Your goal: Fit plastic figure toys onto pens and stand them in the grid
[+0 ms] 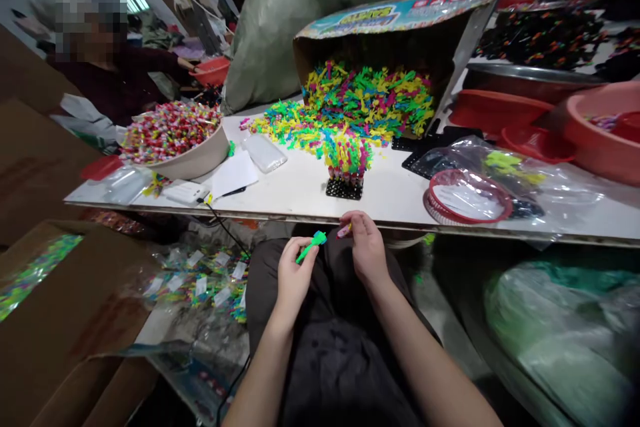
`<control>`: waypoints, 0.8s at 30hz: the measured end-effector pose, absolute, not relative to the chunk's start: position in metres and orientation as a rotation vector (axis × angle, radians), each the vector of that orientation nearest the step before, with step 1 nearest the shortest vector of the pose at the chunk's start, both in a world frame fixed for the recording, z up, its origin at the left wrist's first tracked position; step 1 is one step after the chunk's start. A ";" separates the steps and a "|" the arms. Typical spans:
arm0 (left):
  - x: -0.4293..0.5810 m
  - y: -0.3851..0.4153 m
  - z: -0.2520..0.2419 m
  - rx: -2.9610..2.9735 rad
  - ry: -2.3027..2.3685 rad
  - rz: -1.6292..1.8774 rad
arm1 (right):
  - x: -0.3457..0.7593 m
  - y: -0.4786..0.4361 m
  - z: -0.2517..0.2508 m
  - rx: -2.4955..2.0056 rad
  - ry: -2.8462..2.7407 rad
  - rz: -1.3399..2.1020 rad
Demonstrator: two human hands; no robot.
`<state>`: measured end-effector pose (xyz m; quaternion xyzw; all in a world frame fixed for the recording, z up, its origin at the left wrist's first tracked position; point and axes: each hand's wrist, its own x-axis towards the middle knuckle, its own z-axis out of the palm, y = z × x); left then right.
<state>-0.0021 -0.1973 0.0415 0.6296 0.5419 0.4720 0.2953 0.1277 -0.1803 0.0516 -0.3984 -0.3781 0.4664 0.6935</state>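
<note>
"What's in the left hand (294,273)?"
"Its fingers (294,244) grasp a green plastic toy (306,251), above the lap (327,293)."
"And the right hand (369,248)?"
"Fingers pinch a small pink piece (343,232) before the desk (300,190)."

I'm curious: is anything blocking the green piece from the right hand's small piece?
Nothing visible: a gap separates the green piece in the left hand from the small piece in the right hand.
</note>
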 end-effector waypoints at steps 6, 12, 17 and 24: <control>-0.004 -0.218 0.066 1.683 1.382 1.258 | 0.122 -0.198 0.068 -0.706 -0.636 1.369; -0.006 -0.226 0.076 1.796 1.425 1.364 | 0.114 -0.212 0.076 -0.668 -0.626 1.427; -0.009 -0.227 0.082 1.969 1.502 1.387 | 0.108 -0.215 0.080 -0.674 -0.570 1.367; -0.016 -0.220 0.087 2.178 1.527 1.336 | 0.105 -0.209 0.075 -0.689 -0.576 1.400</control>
